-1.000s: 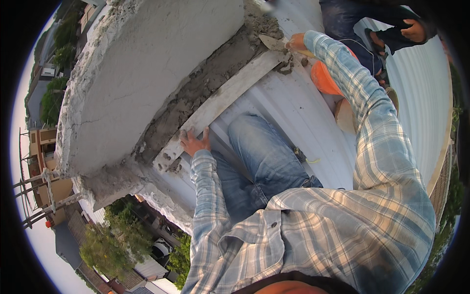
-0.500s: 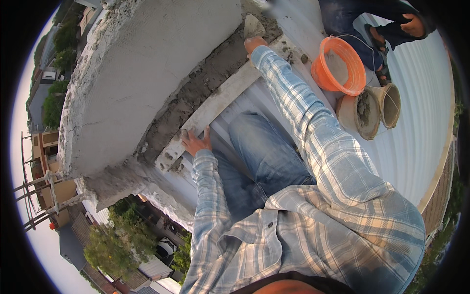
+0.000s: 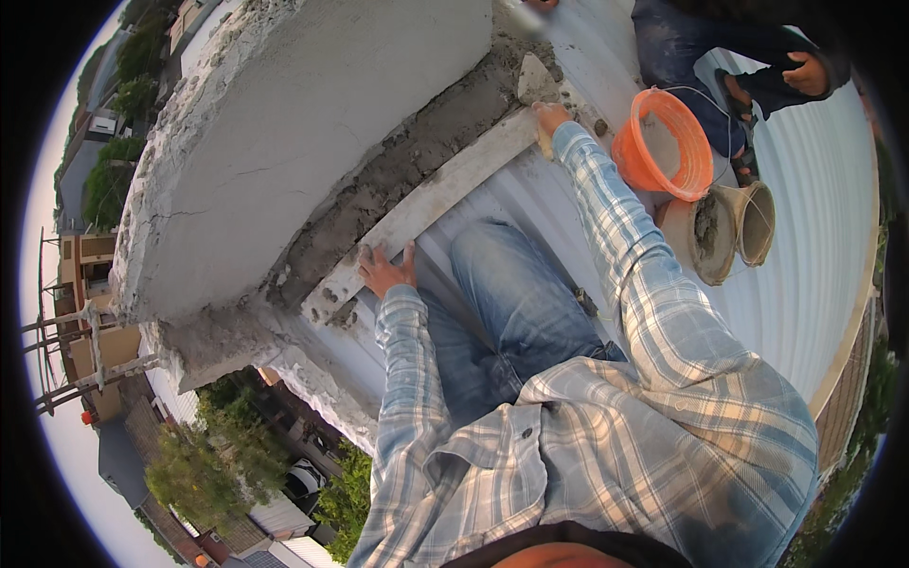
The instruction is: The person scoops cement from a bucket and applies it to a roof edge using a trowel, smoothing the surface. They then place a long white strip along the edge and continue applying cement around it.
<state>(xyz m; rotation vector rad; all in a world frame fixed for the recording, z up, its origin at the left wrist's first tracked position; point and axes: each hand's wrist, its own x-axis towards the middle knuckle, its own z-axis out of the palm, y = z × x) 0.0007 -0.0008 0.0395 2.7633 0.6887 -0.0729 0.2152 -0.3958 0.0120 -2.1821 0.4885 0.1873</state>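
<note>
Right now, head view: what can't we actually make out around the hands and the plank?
- Right hand: the grip on the trowel is too small to read; its handle is hidden by the hand.
- Left hand: palm pressed on the white plank, so its underside is hidden.
- Orange bucket: the contents are unclear at this angle.
- Another person: cut off by the top edge.
- Mortar joint behind the plank: its depth is hidden.

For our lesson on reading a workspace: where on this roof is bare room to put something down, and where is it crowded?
Bare: corrugated roof sheet right of the buckets, and the strip between the knee and orange bucket. Crowded: the mortar joint, where the left hand presses the white board and the right hand holds a trowel.
</note>
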